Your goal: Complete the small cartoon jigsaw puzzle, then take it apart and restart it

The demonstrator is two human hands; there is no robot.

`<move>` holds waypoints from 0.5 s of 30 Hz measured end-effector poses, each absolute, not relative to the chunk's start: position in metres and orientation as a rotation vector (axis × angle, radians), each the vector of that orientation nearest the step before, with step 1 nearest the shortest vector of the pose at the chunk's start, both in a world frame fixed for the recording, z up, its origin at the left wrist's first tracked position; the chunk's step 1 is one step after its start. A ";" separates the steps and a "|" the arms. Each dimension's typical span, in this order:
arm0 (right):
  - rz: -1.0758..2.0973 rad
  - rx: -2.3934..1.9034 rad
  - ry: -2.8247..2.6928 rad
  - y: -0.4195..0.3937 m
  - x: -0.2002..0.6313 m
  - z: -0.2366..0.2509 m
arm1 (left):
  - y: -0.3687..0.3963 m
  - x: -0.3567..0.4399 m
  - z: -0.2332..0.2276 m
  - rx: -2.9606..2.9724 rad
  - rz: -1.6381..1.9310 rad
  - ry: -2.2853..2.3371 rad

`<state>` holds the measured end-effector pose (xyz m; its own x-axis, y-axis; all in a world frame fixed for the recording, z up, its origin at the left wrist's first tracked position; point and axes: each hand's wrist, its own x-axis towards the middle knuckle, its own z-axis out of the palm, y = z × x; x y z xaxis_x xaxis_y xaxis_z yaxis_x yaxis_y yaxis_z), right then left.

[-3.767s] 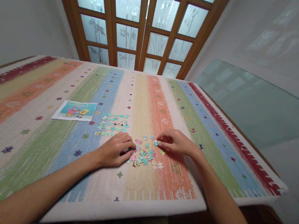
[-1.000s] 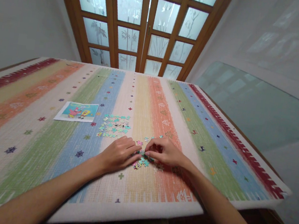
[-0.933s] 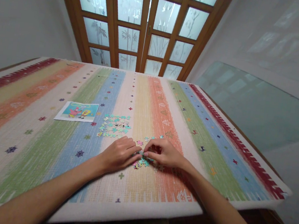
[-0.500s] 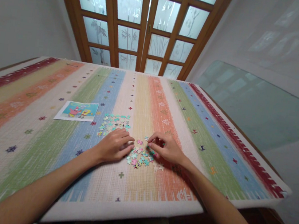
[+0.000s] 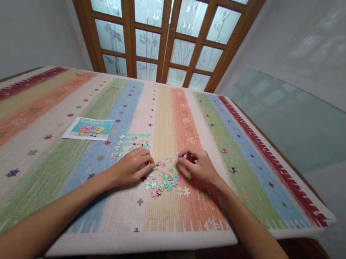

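Note:
A heap of small loose puzzle pieces [image 5: 164, 179], teal, pink and white, lies on the striped tablecloth [image 5: 193, 123] between my hands. My left hand [image 5: 131, 166] rests palm down at the heap's left edge, fingers curled on the cloth. My right hand [image 5: 197, 164] sits at the heap's right side with fingertips pinched together near a piece; whether it holds one I cannot tell. A partly joined patch of teal pieces [image 5: 131, 143] lies just beyond my left hand.
A printed cartoon reference picture [image 5: 88, 128] lies flat to the left of the joined patch. The table's front edge [image 5: 145, 242] is close to my body, its right edge [image 5: 283, 165] runs beside a pane of glass. Wooden glazed doors [image 5: 170, 27] stand behind.
Both hands had come together over the heap a second ago. They have since drawn apart, the left to the left, the right to the right, and the pieces lie spread out between them.

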<state>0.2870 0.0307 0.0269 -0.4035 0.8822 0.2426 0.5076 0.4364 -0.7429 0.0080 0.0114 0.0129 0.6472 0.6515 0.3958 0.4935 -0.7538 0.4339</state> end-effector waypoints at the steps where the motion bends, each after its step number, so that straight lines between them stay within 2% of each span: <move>1: 0.763 -1.177 -2.059 0.032 0.288 0.027 | 0.015 0.004 0.013 2.575 0.814 0.966; 15: 0.715 -1.240 -1.995 0.041 0.302 0.030 | 0.027 -0.011 0.000 2.634 0.896 1.322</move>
<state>0.3024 0.0406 0.0298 -0.3208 0.9124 0.2542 0.5433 0.3972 -0.7396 -0.0111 0.0271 -0.0004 0.4631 0.7508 0.4711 0.7153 -0.6304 0.3016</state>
